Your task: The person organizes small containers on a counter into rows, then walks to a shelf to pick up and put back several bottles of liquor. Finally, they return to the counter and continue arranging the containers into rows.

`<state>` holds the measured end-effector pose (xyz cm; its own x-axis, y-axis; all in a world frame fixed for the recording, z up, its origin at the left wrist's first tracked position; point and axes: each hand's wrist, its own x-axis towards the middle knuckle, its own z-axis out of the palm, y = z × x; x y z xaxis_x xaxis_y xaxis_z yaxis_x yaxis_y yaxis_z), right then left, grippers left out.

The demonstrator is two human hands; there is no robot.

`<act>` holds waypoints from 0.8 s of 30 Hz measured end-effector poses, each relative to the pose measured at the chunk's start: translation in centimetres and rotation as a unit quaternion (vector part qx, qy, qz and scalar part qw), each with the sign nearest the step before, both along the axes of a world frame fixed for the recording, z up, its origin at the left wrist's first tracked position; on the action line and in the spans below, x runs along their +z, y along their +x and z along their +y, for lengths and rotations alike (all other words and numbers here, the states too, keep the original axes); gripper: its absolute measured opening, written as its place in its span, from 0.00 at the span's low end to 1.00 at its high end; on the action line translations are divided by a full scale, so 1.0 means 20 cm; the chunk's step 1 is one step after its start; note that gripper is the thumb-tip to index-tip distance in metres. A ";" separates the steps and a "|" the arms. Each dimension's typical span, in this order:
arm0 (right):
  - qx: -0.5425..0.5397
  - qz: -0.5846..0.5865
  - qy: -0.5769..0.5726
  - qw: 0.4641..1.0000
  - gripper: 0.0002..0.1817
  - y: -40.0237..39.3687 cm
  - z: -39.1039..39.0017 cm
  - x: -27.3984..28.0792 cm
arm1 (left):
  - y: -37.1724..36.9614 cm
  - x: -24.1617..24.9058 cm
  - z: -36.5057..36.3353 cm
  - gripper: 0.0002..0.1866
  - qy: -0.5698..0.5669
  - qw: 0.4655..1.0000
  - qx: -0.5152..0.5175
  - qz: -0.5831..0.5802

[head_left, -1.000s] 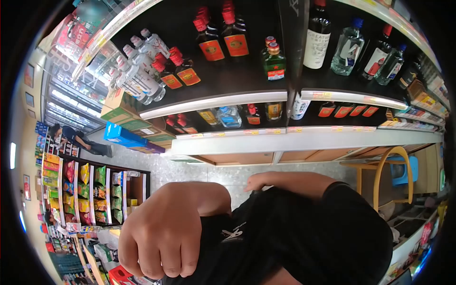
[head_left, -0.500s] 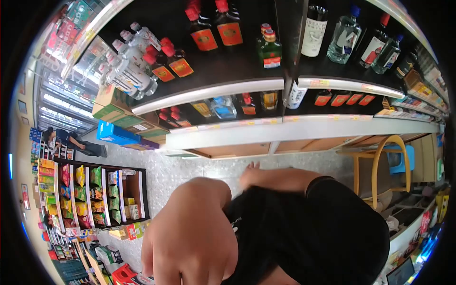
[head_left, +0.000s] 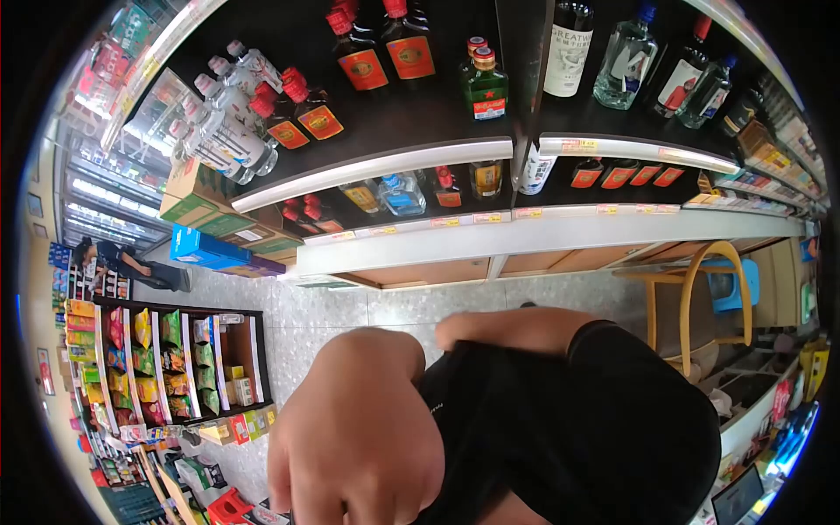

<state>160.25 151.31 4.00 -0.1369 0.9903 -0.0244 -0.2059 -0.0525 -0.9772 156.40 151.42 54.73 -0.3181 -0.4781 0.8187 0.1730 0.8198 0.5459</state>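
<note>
My left hand [head_left: 363, 437] fills the lower middle of the view, close to the camera, its back towards me. Its fingers curl down past the lower edge, so whatever they hold, if anything, is hidden. Behind it, my right hand [head_left: 451, 331] hangs low over the grey tiled floor [head_left: 332, 306], at the end of a bare forearm coming from a black sleeve. It is small and blurred, and its fingers do not show clearly. No object is seen touching it. Above both hands stands a dark shelf unit [head_left: 376, 179] with bottles, among them a green bottle [head_left: 486, 86].
A snack rack [head_left: 262, 359] with bagged chips stands at left. Beyond it is a person [head_left: 118, 262] in dark clothes. Cartons and a blue box [head_left: 203, 248] sit beside the bottle shelves. A wooden chair [head_left: 687, 306] and a blue stool [head_left: 733, 284] are at right, above a screen [head_left: 739, 497].
The whole scene has shifted slightly left as the camera moved. My right hand's fingers, spread half a second ago, no longer show. My left hand stays close to the camera, nearly unchanged.
</note>
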 end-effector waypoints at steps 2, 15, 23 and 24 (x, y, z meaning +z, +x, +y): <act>0.047 0.036 -0.226 0.972 0.26 0.01 -0.03 0.54 | 0.00 -0.01 0.00 0.11 -0.011 1.000 -0.019 0.014; -0.046 0.090 -0.289 0.952 0.27 0.05 -0.37 0.63 | 0.10 -0.09 -0.21 0.19 0.024 0.998 -0.054 -0.028; -0.508 -0.282 -0.217 0.785 0.16 0.59 -1.18 0.31 | 0.24 -0.94 0.00 0.26 0.271 0.835 0.264 0.400; -0.548 -0.210 -0.291 0.756 0.16 0.58 -1.35 0.28 | 0.29 -1.16 -0.03 0.25 0.316 0.720 0.399 0.471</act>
<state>171.85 124.34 9.66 0.8983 0.3079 -0.3134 -0.1160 -0.5218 -0.8451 162.27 150.86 31.46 0.8192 -0.5727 0.0299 0.3222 0.5027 0.8022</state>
